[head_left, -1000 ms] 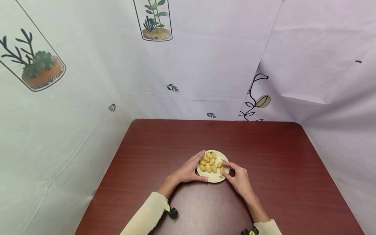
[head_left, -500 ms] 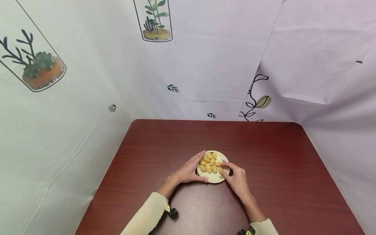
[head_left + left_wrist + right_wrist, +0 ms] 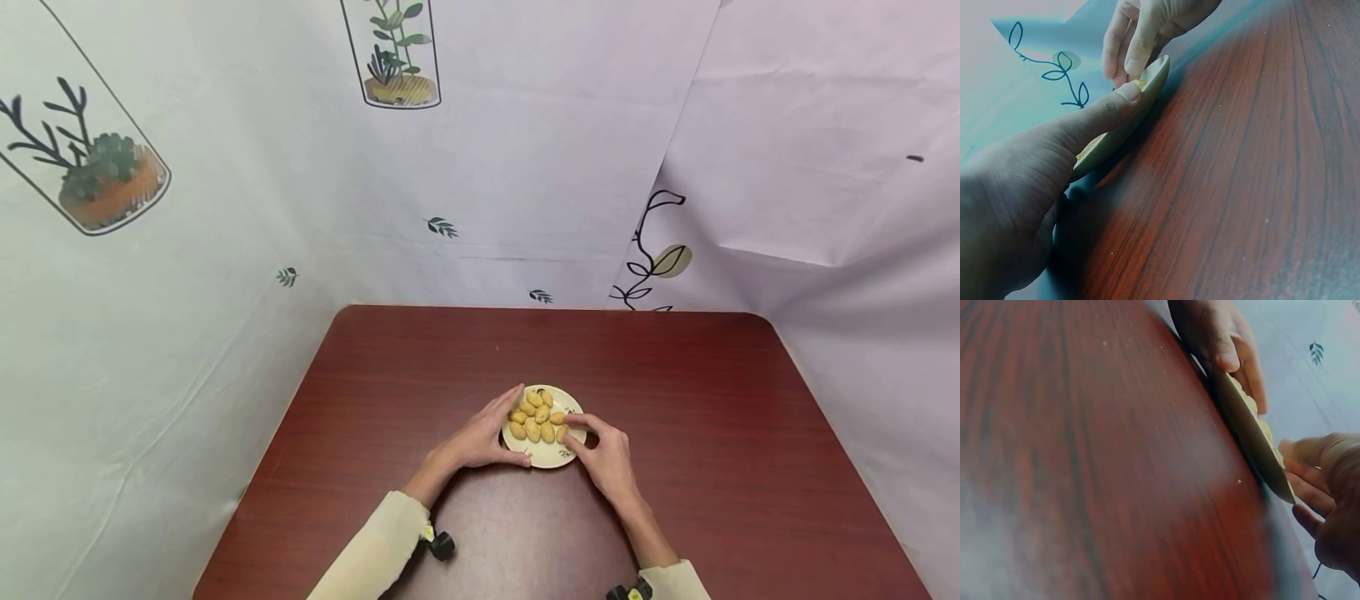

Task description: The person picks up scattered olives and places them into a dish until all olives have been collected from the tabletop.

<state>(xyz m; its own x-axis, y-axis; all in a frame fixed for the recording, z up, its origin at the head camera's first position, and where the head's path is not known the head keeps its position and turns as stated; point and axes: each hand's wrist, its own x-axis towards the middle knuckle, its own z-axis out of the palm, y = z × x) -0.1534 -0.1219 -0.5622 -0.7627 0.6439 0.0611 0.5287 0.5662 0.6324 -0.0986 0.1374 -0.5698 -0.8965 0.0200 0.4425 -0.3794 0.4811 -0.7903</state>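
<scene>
A small cream plate (image 3: 546, 458) with a printed sprig pattern bears several small yellow oval pieces (image 3: 532, 430) with a bumpy look. Around its left side my left hand (image 3: 483, 433) holds the plate, the thumb on the near rim and the fingers along the far left edge. Over the right rim reaches my right hand (image 3: 609, 458), its thumb and index finger bent round a yellow oval piece (image 3: 562, 434); the index fingertip is right at another one. The right wrist view shows the plate's side (image 3: 1250, 434) and the right hand's lower fingers beside its rim.
The plate stands on a reddish-brown wooden table (image 3: 420, 358) with rounded far corners. White cloth (image 3: 525, 167) with printed plants hangs behind and on both sides. A black wrist camera (image 3: 441, 545) sits on the left forearm near a cream sleeve (image 3: 382, 542).
My right hand has shifted slightly left, and the two yellow oval pieces at its fingertips have slid left on the plate towards the others. My left hand has stayed in place.
</scene>
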